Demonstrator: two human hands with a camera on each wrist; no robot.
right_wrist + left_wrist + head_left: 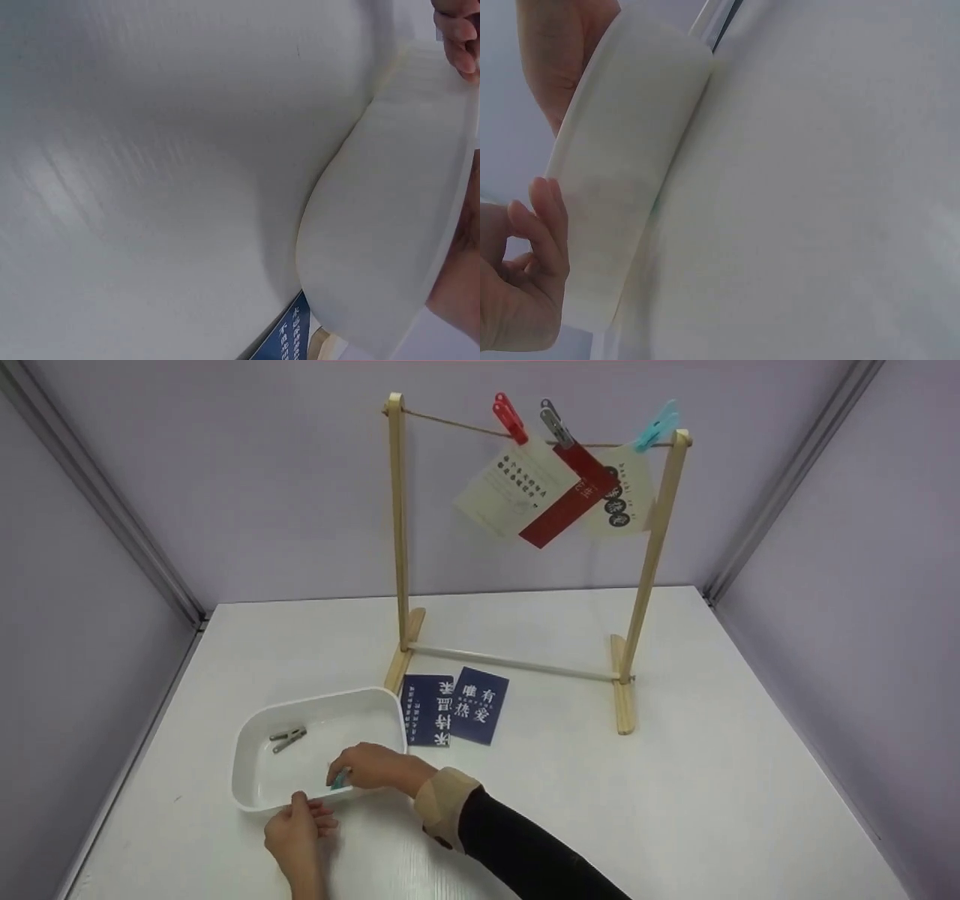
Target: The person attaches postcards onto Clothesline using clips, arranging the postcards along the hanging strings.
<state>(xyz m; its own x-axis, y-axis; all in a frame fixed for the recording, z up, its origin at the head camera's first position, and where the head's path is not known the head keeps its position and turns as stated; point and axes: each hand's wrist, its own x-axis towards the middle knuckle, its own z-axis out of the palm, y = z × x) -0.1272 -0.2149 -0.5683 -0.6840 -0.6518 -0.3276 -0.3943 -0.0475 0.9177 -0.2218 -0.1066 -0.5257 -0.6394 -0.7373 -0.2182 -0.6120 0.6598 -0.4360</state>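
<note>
In the head view my right hand [375, 765] reaches over the near rim into a white basin [247, 757]. Its fingers and thumb pinch a light-blue clothespin [340, 779], partly hidden by the fingers. A grey clothespin [289, 739] lies on the basin floor, left of that hand. My left hand [292, 836] is at the near rim, its thumb over the edge and its fingers bent against the outer wall. In the left wrist view the left hand [525, 277] shows beside the basin wall [630, 142]; the basin hides the right hand's fingertips.
A wooden stand [399, 525] carries a cord with red [510, 418], grey [556, 424] and blue [658, 427] clothespins holding cards and a red paper strip [570, 510]. Two dark-blue cards [427, 711] [480, 706] lie right of the basin on the white table [720, 780].
</note>
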